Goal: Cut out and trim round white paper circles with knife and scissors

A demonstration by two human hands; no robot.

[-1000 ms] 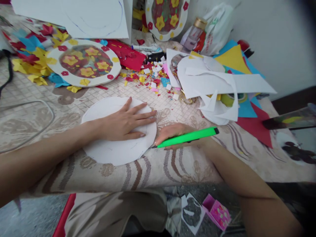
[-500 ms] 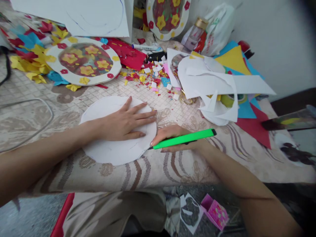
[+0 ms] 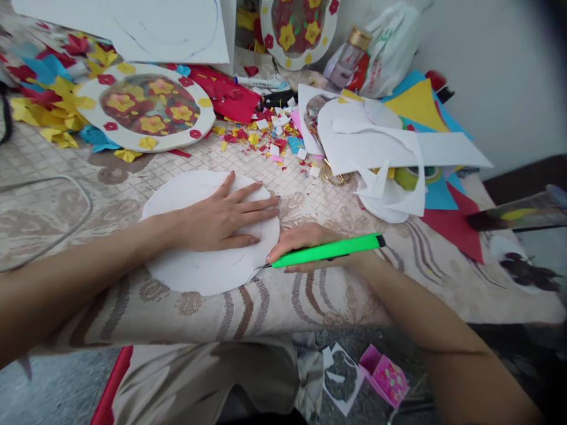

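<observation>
Pressing flat with the left hand (image 3: pixel 217 224), fingers spread and gripping nothing, on the white oval (image 3: pixel 199 271) at centre left of the frame. Grasping a green cutter (image 3: pixel 328 250) with the right hand (image 3: pixel 305 239) near the middle of the frame, with the thin dark tip meeting the oval's lower right edge. Resting, in the oval's case, flat on the cloth-covered counter (image 3: pixel 292 313), near its front edge. Too small to tell at the tip whether cutting right through or only grazing.

Could slip at the tip if pushed too hard or steered off the curve, and so gouge the oval's edge. Could also skid toward the left thumb, lying near the tip, or catch the right thumb, just beside it. Might nick the cloth by cutting too deep, having no board in sight below. Might twist the oval if pressed too lightly with the left palm, or leave a ragged edge if dragged with a dull blade.

Less likely to interfere, judging by the gap: paper scraps (image 3: pixel 274 136) at upper middle, a flower-decked plaque (image 3: pixel 144 106) at upper left and white offcuts (image 3: pixel 376 139) at upper right.
</observation>
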